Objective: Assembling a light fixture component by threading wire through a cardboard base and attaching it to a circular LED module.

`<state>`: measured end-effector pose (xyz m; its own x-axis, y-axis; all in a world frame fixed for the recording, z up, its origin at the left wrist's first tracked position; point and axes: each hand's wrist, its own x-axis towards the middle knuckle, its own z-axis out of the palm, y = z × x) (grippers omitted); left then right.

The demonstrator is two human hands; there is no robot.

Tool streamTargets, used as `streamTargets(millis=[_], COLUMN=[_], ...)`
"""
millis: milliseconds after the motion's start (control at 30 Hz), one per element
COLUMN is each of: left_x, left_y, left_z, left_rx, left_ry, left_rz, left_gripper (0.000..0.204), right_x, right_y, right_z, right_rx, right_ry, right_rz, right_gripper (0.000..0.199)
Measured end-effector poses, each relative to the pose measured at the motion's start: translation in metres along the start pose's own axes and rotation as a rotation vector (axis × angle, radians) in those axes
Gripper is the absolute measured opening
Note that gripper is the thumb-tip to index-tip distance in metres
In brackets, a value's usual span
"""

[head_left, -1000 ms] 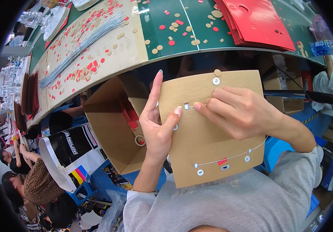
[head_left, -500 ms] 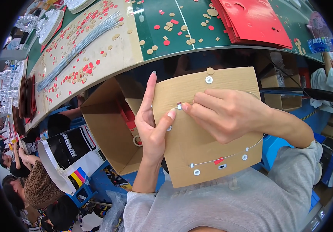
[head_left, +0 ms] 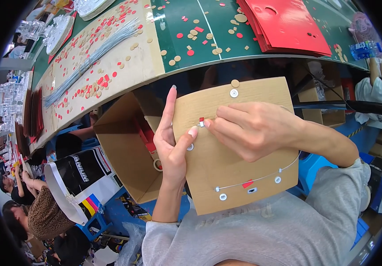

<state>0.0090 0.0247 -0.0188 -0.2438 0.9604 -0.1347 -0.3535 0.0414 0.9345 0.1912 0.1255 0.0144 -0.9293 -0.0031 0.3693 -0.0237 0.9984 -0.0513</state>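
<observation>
A brown cardboard panel (head_left: 239, 164) leans against my front, its bottom edge at the grey shirt. My left hand (head_left: 173, 150) grips its left side, thumb pressed on the face and index finger stretched up past the edge. Beside that thumb, a small white clip (head_left: 202, 124) sits under a red slot. My right hand (head_left: 253, 133) is pinched at this clip; its curled fingers hide part of the grip. Lower on the panel a thin wire (head_left: 248, 184) runs between white clips, near a red tab (head_left: 247, 183). White round fasteners (head_left: 234, 93) show on the face.
Beyond the panel is a green table (head_left: 177, 35) with red and tan paper scraps, a bundle of wires (head_left: 93, 57) and stacked red sheets (head_left: 284, 26). An open cardboard box (head_left: 129, 146) stands at left, near a white-and-black bag (head_left: 84, 177). Other people sit at far left.
The panel and both hands have shifted slightly left. The clip at my fingertips sits a bit lower on the panel, and more of the red slot above it shows.
</observation>
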Motion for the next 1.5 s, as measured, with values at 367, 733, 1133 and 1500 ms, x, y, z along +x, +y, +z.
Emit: streamTargets(millis=[367, 733, 1133, 1500], left_x=[0.002, 0.003, 0.005, 0.002], left_y=[-0.001, 0.002, 0.001, 0.002], left_z=[0.003, 0.003, 0.000, 0.001], left_rx=[0.011, 0.007, 0.004, 0.043], left_ry=[-0.030, -0.043, -0.034, 0.020], left_rz=[0.011, -0.037, -0.038, -0.051], left_gripper=[0.078, 0.078, 0.078, 0.082], right_x=[-0.012, -0.012, -0.001, 0.005], right_y=[-0.003, -0.007, 0.000, 0.002], right_z=[-0.006, -0.006, 0.001, -0.002], right_rx=[0.032, -0.038, -0.015, -0.075], right_ry=[0.016, 0.021, 0.042, 0.004], right_rz=[0.103, 0.036, 0.014, -0.050], right_gripper=[0.048, 0.052, 0.042, 0.037])
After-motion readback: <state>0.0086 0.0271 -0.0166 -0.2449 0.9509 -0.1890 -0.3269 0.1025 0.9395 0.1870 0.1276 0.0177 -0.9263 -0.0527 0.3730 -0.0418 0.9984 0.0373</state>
